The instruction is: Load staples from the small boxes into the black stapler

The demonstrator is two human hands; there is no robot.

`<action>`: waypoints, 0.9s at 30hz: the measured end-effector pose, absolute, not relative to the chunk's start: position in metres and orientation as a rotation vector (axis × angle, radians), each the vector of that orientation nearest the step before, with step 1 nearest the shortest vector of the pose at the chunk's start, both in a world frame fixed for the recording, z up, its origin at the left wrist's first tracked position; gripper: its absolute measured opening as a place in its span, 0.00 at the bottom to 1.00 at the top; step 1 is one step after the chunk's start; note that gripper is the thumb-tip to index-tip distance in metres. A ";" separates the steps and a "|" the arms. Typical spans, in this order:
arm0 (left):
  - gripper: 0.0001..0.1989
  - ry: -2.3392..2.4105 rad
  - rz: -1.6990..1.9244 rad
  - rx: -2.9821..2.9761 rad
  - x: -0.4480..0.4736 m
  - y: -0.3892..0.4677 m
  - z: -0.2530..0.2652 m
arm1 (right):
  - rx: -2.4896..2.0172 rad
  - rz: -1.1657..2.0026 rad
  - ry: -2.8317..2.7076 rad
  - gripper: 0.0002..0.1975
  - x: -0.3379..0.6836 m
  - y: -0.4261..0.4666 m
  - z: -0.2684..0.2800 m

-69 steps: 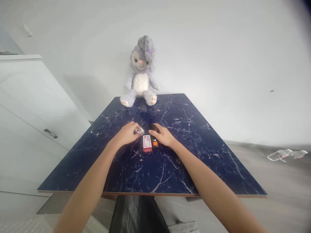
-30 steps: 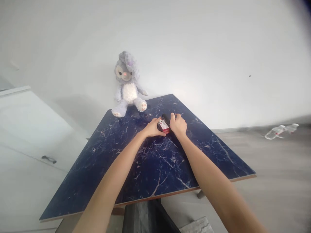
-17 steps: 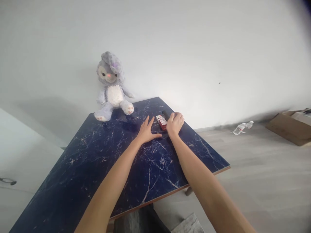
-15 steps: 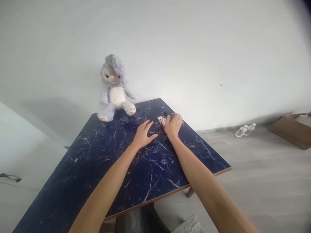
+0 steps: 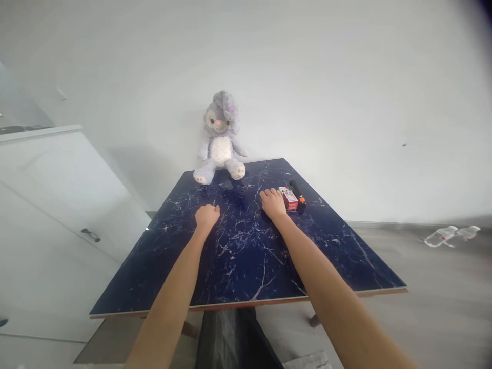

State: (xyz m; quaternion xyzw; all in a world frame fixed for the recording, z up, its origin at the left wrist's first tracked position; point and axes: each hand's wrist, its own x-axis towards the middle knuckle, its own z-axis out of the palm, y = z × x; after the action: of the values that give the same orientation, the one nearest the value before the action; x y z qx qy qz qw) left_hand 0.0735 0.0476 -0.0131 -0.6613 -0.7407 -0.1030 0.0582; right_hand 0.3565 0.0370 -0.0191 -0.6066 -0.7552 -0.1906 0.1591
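Observation:
My left hand [image 5: 207,217] is closed in a loose fist, palm down, at the left middle of the dark blue marbled table [image 5: 238,277]. Nothing shows in its fingers. My right hand [image 5: 273,203] rests on the table with its fingers curled under, and I see no object in it. Just to its right lies a small red and white box [image 5: 289,199]. Beside that box is a black stick-shaped object [image 5: 295,188] with an orange band. A grey plush toy [image 5: 222,148] with a white belly sits at the table's back edge, beyond both hands.
A pale wall [image 5: 326,102] stands behind the table. To the left is a white cabinet [image 5: 49,205] with a dark handle [image 5: 90,235]. Clear plastic bottles [image 5: 442,236] lie on the floor at the right.
My view has turned left. My left hand has moved away from the box and its spread fingers have closed. My right hand has left the box and black object and lies left of them.

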 end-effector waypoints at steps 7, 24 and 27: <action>0.25 -2.291 -0.340 -1.973 0.077 0.043 -0.013 | -1.876 -0.528 -2.284 0.17 0.316 0.042 -0.017; 0.25 -2.321 -0.368 -1.942 0.080 0.037 -0.010 | -2.166 -0.286 -1.817 0.17 0.328 0.015 -0.016; 0.24 -2.348 -0.383 -1.906 0.081 0.035 -0.008 | -2.085 -0.145 -1.849 0.15 0.331 0.007 -0.012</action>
State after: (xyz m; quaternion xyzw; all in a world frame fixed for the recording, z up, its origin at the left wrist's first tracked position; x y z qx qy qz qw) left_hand 0.0815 0.0352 -0.0084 -0.6247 -0.7694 -0.1254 0.0467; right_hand 0.3307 0.0069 -0.0116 -0.7357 -0.6523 -0.0513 0.1749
